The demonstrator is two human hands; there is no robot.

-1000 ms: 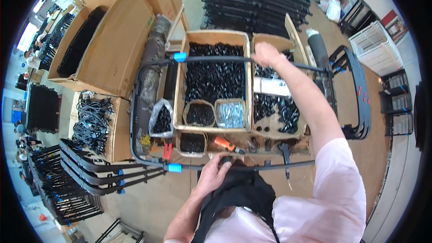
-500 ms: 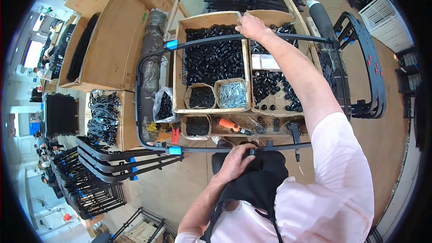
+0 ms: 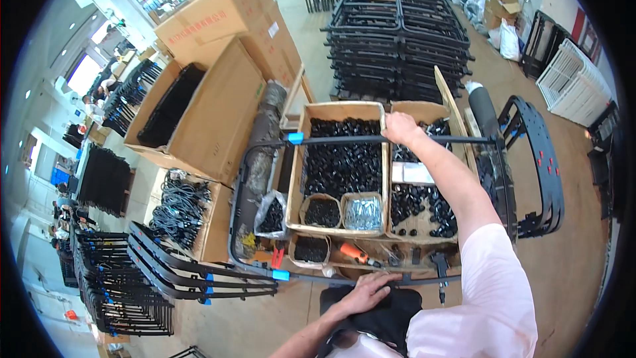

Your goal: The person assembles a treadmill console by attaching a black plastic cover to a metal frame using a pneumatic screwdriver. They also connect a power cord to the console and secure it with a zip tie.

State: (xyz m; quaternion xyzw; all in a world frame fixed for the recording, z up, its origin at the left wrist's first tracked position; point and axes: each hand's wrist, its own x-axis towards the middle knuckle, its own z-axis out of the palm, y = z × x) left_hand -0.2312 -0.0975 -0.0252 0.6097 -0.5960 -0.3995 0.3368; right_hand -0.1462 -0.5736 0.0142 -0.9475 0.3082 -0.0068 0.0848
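A large black tubular frame (image 3: 331,140) with rounded corners and blue tape lies over the wooden bins. My right hand (image 3: 401,129) reaches across to the bins' far side, fingers curled at the far corner of the left wooden bin (image 3: 297,179); the frame's far bar runs by its wrist. Close to my body, my left hand (image 3: 364,294) rests with fingers extended by the frame's near bar, palm down over my black apron (image 3: 391,311). Black plastic caps (image 3: 341,166) fill the left bin, beside a small box of silver screws (image 3: 363,213). More black caps (image 3: 440,209) lie in the right bin.
An orange-handled screwdriver (image 3: 354,252), red-handled pliers (image 3: 277,256) and a black power driver (image 3: 440,266) lie along the near shelf. Cardboard boxes (image 3: 218,106) and a heap of cables (image 3: 179,209) stand left. Stacked black frames (image 3: 397,53) are beyond; others (image 3: 192,275) stand lower left.
The view has tilted up, so the bins and frame sit lower. My left hand's fingers have straightened from a curl around a small dark piece. My right hand stays at the bin corner.
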